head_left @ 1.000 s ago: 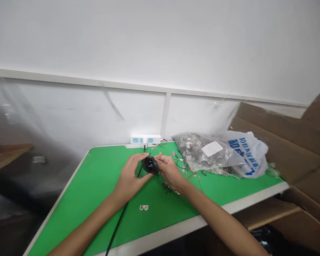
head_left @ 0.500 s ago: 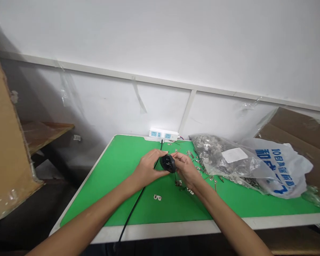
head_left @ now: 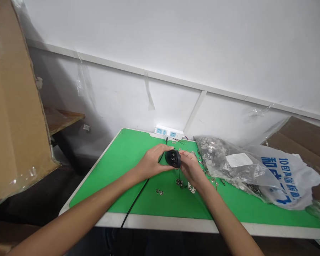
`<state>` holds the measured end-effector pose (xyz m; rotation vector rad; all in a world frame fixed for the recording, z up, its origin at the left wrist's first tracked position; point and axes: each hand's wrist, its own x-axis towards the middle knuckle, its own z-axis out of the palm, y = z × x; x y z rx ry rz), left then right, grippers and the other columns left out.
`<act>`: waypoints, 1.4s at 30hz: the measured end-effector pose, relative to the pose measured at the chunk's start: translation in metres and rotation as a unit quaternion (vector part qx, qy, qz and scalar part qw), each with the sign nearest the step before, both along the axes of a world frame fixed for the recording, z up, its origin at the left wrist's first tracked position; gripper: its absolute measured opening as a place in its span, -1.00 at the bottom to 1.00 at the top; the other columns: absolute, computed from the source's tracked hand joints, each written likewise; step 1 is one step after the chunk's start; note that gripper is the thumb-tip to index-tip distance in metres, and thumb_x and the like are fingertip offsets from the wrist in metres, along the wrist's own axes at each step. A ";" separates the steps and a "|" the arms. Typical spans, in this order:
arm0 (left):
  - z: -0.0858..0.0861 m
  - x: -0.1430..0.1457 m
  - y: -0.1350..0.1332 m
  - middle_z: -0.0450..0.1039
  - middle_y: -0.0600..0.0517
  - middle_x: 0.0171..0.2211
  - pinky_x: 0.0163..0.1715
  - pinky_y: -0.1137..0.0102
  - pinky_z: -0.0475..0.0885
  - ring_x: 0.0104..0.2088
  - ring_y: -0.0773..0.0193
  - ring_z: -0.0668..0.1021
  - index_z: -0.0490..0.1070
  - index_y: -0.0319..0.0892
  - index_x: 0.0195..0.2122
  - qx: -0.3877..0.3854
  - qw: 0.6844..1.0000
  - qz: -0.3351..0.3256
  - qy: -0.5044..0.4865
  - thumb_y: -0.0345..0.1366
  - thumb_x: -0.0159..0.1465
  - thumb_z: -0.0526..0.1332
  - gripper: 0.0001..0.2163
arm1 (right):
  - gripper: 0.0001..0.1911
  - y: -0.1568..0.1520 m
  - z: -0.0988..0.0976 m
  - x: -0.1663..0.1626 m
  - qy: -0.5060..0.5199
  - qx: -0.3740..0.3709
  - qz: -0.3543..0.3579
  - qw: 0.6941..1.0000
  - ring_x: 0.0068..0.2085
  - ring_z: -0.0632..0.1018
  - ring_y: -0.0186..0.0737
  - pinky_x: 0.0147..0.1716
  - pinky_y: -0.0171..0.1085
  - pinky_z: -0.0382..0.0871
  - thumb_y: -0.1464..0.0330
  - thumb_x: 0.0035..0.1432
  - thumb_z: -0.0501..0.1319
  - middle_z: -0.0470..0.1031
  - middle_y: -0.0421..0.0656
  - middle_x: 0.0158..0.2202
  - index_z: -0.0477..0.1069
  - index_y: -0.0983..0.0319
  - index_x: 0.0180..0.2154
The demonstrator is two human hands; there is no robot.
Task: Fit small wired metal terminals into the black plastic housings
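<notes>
A black rounded plastic housing (head_left: 172, 158) is held above the green table, its hollow side with small metal contacts turned partly toward me. My left hand (head_left: 153, 159) is closed on its left side, thumb below and fingers above. At the right edge my right hand (head_left: 190, 164) has its fingers closed against the housing; a thin red wire (head_left: 183, 152) shows at the fingertips. A dark thin wire hangs beneath, near a small dark metal part (head_left: 179, 183). White-and-metal pieces (head_left: 191, 188) lie by my right wrist, and another small metal piece (head_left: 159, 192) lies nearer me.
A white power strip (head_left: 169, 132) stands against the wall, with a black cable (head_left: 136, 200) running from it under my left arm. Clear bags of metal parts (head_left: 216, 153) and a printed plastic bag (head_left: 288, 177) cover the right side. Cardboard (head_left: 16, 106) rises at left.
My view has shifted, so the scene sits further right and is slightly tilted. Both hands still hold the black housing, which has turned a little, showing its contacts more clearly.
</notes>
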<state>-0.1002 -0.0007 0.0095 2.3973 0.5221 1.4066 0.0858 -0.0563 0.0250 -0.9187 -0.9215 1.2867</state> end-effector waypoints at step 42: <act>-0.009 -0.001 0.002 0.63 -0.09 0.06 0.08 0.16 0.60 0.07 0.05 0.68 0.41 -0.09 0.17 0.054 0.997 0.050 0.039 -0.12 0.25 0.48 -0.49 | -0.62 -0.002 -0.008 -0.006 -0.100 0.010 -0.075 0.992 -0.31 0.51 -0.19 -0.24 -0.23 0.36 0.05 -0.12 0.55 0.61 -0.19 -0.38 0.60 0.18 -0.38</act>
